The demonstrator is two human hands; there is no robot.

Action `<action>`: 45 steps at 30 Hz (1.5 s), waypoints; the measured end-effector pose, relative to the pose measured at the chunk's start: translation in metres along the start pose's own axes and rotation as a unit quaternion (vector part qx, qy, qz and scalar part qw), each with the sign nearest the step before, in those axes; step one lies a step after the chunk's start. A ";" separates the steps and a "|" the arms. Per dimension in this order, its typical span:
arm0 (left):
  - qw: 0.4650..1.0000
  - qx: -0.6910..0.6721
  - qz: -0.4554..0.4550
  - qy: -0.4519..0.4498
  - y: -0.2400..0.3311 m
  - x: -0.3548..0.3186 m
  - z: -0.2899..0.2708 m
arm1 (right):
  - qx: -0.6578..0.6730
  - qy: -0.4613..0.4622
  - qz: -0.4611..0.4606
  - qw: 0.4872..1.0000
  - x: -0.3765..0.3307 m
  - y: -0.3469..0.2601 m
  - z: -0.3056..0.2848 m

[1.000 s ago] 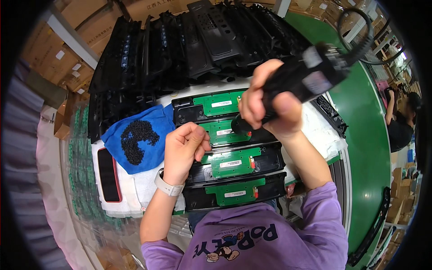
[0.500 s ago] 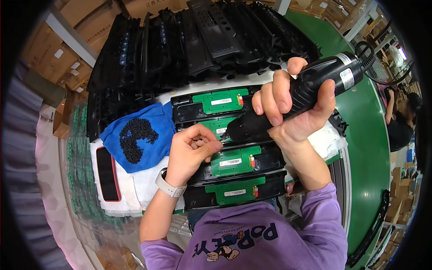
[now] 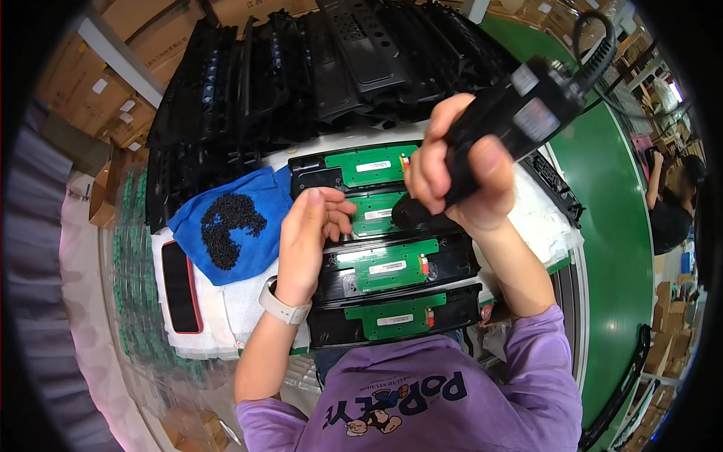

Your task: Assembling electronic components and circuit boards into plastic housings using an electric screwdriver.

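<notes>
My right hand [image 3: 467, 169] is wrapped round a black corded electric screwdriver [image 3: 501, 113]. The screwdriver slants down to the left, its nose over the green circuit board [image 3: 374, 205] in the second black plastic panel from the back. My right hand and the tool partly cover that board. Beside the board's left end hovers my left hand [image 3: 305, 233], fingers loosely bent and apart, with nothing visible in them. Small black screws [image 3: 226, 230] lie heaped on a blue cloth [image 3: 263, 196] to the left.
More panels with green boards lie in front, one holding a board [image 3: 385, 265] and the nearest another [image 3: 395, 319]. Black plastic housings [image 3: 339, 68] are stacked at the back. A phone [image 3: 181, 290] lies at left. The tool's cable [image 3: 599, 56] loops at upper right.
The screwdriver has tilted more upright, and its nose has shifted right along the board. My left hand has drawn away from the tool's tip, opening from a pinch.
</notes>
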State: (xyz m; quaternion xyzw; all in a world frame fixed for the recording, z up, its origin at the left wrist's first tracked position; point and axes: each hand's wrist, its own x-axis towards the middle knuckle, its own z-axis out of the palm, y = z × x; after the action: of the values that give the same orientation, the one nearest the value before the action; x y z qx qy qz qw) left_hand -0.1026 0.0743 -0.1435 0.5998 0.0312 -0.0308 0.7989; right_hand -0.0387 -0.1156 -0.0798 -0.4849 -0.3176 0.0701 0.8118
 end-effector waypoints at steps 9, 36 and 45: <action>0.998 -0.054 0.014 0.039 0.001 0.001 0.002 | -0.031 -0.055 0.016 0.998 -0.003 0.019 0.005; 0.995 0.031 -0.048 -0.083 0.006 -0.005 0.006 | 0.188 0.001 -0.138 0.973 0.003 -0.005 -0.004; 0.993 0.040 -0.063 -0.087 0.001 -0.007 0.009 | 0.173 0.024 -0.126 0.977 0.001 0.000 -0.003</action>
State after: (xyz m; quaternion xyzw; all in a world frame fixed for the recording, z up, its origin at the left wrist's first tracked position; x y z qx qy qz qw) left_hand -0.1095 0.0661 -0.1395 0.6233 -0.0019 -0.1338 0.7704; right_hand -0.0363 -0.1173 -0.0806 -0.2951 -0.3394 0.0093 0.8931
